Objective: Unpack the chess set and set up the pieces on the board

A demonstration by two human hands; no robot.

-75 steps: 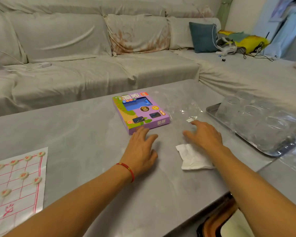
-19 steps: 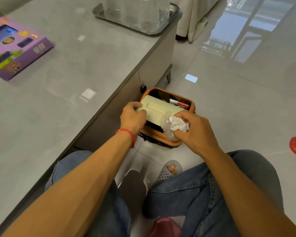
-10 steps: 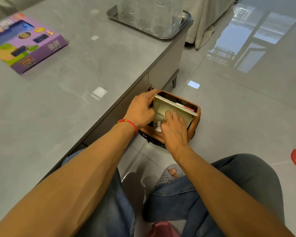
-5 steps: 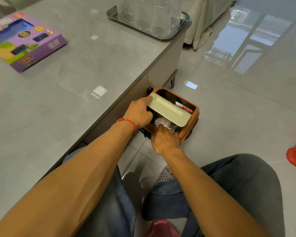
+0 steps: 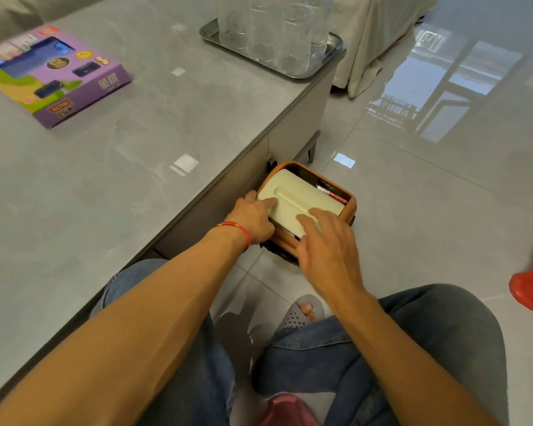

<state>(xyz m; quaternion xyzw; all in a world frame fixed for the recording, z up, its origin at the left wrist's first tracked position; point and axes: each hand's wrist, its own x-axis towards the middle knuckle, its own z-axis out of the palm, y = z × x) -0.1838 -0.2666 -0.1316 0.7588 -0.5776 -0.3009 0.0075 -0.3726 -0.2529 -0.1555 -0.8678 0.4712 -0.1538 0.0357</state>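
While both hands' loose fingers [image 5: 313, 216] rest on a bin lid [image 5: 293, 199], the chess box [image 5: 59, 75] lies well apart.

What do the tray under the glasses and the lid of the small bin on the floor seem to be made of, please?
Tray: likely polished metal, with a silvery, mirror-like raised rim. Lid: probably matte plastic, pale cream, with a moulded ridge along its top.

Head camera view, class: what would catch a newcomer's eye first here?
Both hands meet at the orange bin on the floor beside the table: the left hand and the right hand rest on its cream lid. On the grey table, the purple game box lies at far left, with glasses on a metal tray at its far corner.
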